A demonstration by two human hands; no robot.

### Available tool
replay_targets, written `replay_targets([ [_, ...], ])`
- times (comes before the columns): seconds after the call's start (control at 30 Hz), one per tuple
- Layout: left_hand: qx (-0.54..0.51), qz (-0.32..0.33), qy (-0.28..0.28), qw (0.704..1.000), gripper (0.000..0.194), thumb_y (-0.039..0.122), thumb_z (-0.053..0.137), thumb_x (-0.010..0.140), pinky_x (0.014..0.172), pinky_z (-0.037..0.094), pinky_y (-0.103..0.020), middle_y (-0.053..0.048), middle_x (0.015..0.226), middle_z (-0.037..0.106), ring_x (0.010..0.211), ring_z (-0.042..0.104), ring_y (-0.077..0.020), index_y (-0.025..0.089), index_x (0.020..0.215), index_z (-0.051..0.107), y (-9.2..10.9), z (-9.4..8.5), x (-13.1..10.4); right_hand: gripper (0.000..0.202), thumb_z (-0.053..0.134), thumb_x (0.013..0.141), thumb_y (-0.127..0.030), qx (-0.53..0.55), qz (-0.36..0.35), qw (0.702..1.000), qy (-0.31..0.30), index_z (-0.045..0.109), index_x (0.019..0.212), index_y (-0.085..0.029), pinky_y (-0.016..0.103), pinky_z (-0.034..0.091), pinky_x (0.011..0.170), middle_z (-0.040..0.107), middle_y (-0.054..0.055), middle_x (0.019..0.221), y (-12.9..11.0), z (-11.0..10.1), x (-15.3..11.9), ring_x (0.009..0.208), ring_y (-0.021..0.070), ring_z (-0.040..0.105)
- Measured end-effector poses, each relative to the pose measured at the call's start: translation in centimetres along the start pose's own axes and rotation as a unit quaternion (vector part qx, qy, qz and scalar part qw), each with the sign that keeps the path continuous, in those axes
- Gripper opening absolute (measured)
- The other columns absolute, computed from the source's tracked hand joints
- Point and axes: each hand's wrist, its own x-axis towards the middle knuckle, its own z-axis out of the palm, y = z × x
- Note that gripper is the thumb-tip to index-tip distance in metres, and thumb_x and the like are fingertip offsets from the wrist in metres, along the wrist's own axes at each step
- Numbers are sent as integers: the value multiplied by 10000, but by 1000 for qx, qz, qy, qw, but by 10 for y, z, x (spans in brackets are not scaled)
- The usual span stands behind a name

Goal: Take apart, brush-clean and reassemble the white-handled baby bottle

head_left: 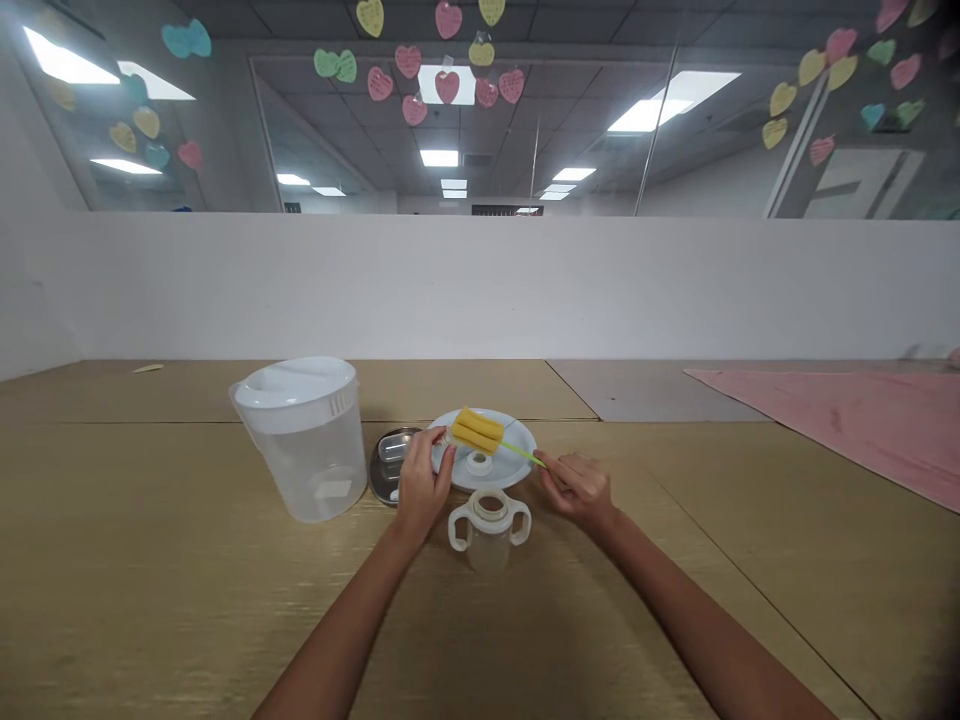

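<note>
My right hand (pixel 577 487) is closed around the thin green handle of a sponge brush (pixel 478 430). The brush's ridged yellow head hovers over a white plate (pixel 517 465). At the plate's left edge my left hand (pixel 424 480) pinches a small translucent piece (pixel 444 437), which touches or nearly touches the sponge; its kind is hard to make out. On the plate lies a white ring (pixel 478 463). Just in front of the plate, between my forearms, stands a clear baby bottle (pixel 490 530) without a lid, with two white side handles.
Left of the plate, a round metal tray (pixel 382 492) holds a clear cap (pixel 395 446), partly behind my left hand. A tall translucent pitcher (pixel 307 450) with a white lid stands farther left. A pink cloth (pixel 847 420) covers the back right; a white wall closes the table's far side.
</note>
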Motion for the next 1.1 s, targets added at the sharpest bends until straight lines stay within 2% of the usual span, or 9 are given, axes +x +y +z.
replay_targets([
  [0.1, 23, -19, 5, 1000, 256, 305, 381, 898, 912, 410, -285, -75, 1019, 562, 993, 523, -169, 175, 1061, 529, -6, -7, 4, 216, 502, 806, -164, 1, 5, 1000, 3, 686, 919, -166, 221, 371, 517, 579, -4, 498, -2, 3, 0, 454, 82, 491],
  [0.2, 77, -68, 6, 995, 264, 281, 379, 879, 918, 404, -277, -78, 1011, 541, 989, 520, -172, 169, 1044, 552, -14, -15, 10, 206, 501, 813, -175, 1, 20, 1000, 13, 687, 900, -164, 220, 384, 519, 590, 3, 512, -3, 4, 0, 458, 85, 500],
  [0.3, 140, -123, -34, 982, 242, 229, 387, 836, 894, 409, -278, -79, 977, 543, 966, 527, -182, 154, 973, 572, -26, -21, 14, 201, 499, 821, -179, 2, 40, 999, 22, 686, 888, -151, 218, 389, 518, 594, 5, 516, -2, 5, -1, 454, 84, 503],
  [0.43, 166, -161, -97, 968, 201, 229, 401, 809, 776, 439, -284, -69, 871, 575, 825, 564, -186, 159, 815, 589, -41, -20, 14, 211, 491, 831, -199, 4, 59, 998, 24, 689, 883, -149, 213, 389, 517, 600, 7, 524, -1, 5, -2, 452, 79, 510],
  [0.6, 188, -197, -167, 948, 235, 244, 386, 833, 707, 436, -245, -56, 826, 615, 779, 590, -164, 159, 799, 602, -50, -13, 12, 199, 503, 825, -196, 10, 56, 998, 20, 688, 881, -150, 210, 390, 523, 594, -1, 519, -1, 7, -3, 448, 75, 498],
  [0.8, 250, -221, -205, 920, 280, 284, 373, 852, 732, 446, -288, -104, 917, 622, 832, 612, -208, 149, 905, 613, -46, -16, 16, 190, 512, 828, -205, 14, 50, 999, 9, 690, 867, -153, 211, 379, 516, 585, 1, 507, -3, 7, -2, 450, 78, 499],
  [0.93, 300, -208, -216, 906, 302, 274, 390, 835, 812, 432, -354, -154, 1053, 567, 909, 602, -258, 128, 999, 598, -38, -19, 16, 196, 506, 836, -213, 9, 60, 998, 2, 690, 868, -155, 213, 378, 515, 590, 4, 506, -4, 8, -3, 450, 81, 507],
  [1.1, 331, -178, -229, 898, 341, 251, 418, 800, 839, 407, -411, -154, 1061, 578, 932, 592, -291, 130, 1081, 568, -30, -18, 15, 188, 508, 839, -207, 6, 60, 998, -3, 685, 873, -155, 211, 397, 528, 630, 20, 561, -4, 8, -5, 476, 88, 541],
])
